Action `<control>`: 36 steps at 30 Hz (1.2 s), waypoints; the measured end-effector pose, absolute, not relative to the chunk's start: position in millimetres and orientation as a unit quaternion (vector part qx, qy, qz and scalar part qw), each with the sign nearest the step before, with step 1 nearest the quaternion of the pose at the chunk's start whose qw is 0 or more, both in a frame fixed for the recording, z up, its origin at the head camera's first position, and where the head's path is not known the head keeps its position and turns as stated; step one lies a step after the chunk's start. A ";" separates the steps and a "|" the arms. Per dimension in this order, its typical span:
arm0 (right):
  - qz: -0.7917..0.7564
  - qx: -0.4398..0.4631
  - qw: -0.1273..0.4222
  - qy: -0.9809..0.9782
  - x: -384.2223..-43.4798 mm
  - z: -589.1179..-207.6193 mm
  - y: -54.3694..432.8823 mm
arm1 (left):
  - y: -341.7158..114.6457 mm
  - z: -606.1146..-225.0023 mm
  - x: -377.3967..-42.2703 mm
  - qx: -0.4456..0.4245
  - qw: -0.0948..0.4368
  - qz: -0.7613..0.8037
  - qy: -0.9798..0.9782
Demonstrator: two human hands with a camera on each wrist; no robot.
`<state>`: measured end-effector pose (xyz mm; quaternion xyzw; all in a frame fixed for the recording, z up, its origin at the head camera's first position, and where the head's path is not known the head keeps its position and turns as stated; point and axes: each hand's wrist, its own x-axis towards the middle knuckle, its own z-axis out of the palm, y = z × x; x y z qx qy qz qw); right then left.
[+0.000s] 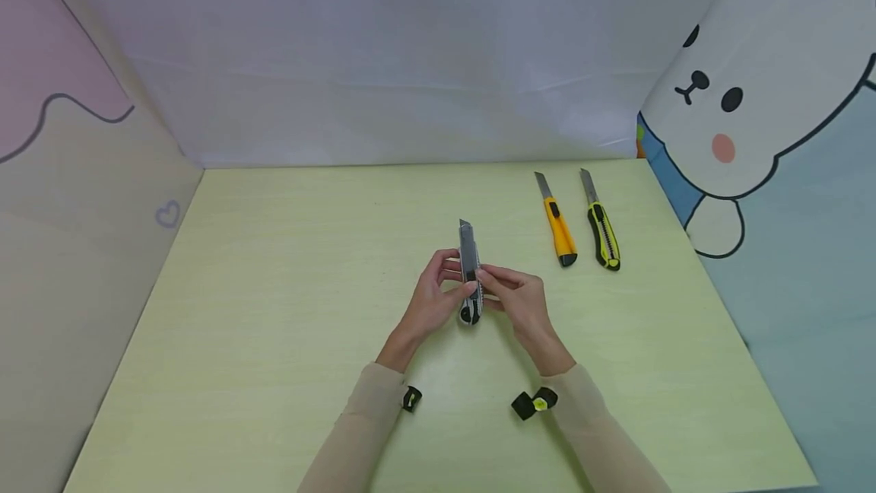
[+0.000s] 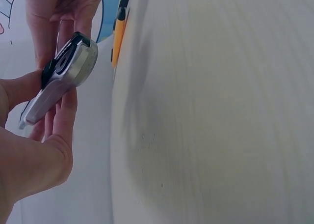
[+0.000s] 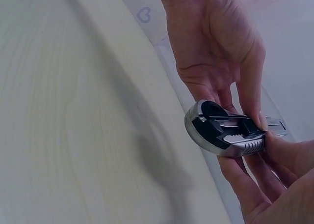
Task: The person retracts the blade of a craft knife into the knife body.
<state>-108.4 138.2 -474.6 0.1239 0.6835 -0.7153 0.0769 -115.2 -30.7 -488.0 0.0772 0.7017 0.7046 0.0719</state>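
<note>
A silver and black utility knife (image 1: 469,265) is held above the table between both hands, its blade end pointing away from the person. My left hand (image 1: 433,299) grips it from the left, the thumb on the black slider area and the fingers behind the body. From the right, my right hand (image 1: 522,301) pinches the knife's side near the slider. In the left wrist view the knife's rounded butt (image 2: 83,62) faces the camera. The right wrist view shows the black slider (image 3: 252,128) under the thumbs, with a length of blade (image 3: 277,126) beyond.
On the table (image 1: 274,287), right of the hands, lie a yellow utility knife (image 1: 560,230) and a green-and-black utility knife (image 1: 604,234), both with blades out and pointing away. A white cloth backdrop (image 1: 411,59) stands behind, and printed cloth walls flank the sides.
</note>
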 end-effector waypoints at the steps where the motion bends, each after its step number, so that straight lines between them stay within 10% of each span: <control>1: -0.716 0.125 0.077 0.683 -108.6 -474.7 138.0 | -30.9 -488.3 -115.2 0.080 0.073 0.705 0.701; 36: -0.710 0.132 0.080 0.687 -114.4 -476.3 140.0 | -28.2 -499.1 -111.7 0.113 0.096 0.738 0.658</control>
